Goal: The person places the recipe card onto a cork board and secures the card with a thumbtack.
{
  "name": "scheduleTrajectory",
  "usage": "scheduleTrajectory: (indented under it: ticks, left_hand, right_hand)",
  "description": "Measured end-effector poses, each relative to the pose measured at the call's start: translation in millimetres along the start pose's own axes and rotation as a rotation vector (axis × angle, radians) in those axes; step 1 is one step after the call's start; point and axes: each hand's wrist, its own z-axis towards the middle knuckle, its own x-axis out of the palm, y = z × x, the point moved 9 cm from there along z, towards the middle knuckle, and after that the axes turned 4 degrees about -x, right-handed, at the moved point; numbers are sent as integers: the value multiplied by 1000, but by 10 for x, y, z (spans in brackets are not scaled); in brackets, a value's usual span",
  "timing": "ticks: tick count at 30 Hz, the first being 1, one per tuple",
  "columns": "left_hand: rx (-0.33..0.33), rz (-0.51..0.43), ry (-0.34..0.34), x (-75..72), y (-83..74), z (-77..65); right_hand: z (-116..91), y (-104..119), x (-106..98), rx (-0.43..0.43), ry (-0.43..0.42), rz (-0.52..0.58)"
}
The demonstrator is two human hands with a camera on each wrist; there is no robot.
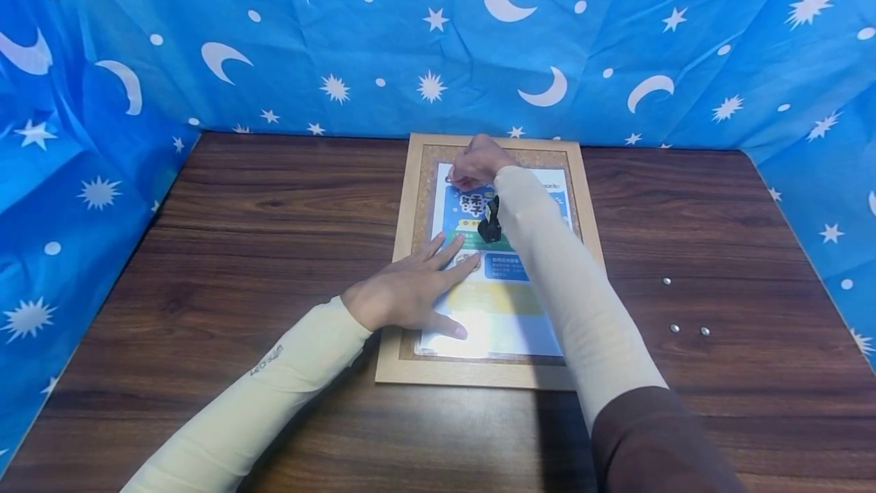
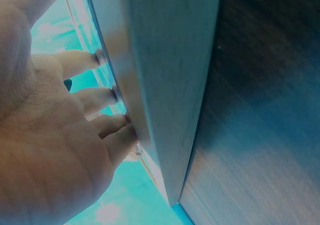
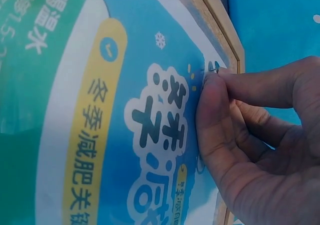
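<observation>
A poster [image 1: 503, 299] with blue, green and yellow areas lies on a wood-framed cork board [image 1: 404, 208]. My left hand [image 1: 404, 291] rests on the poster's left side, its fingers spread and nearly straight. At the poster's top left corner, my right hand [image 1: 477, 162] pinches a small thumbtack [image 3: 214, 66] between thumb and forefinger. The tack's thin point shows close over the paper in the right wrist view. In the left wrist view, the left fingertips [image 2: 114, 92] reach over the edge of the frame.
Several silver thumbtacks lie on the dark wooden table [image 1: 294, 196] right of the board, one thumbtack [image 1: 667, 281] farther back than the others. A blue curtain [image 1: 383, 29] with moons and stars surrounds the table's back and sides. A black device [image 1: 489, 227] sits under the right wrist.
</observation>
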Motion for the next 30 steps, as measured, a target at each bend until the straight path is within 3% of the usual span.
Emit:
scheduleTrajectory:
  ticks: [20, 30]
  left_hand:
    - [5, 10, -2, -11, -48, 24]
    - [-5, 25, 5, -29, -20, 21]
  right_hand:
    - [-51, -22, -37, 18, -38, -13]
    - [-76, 17, -23, -97, -77, -5]
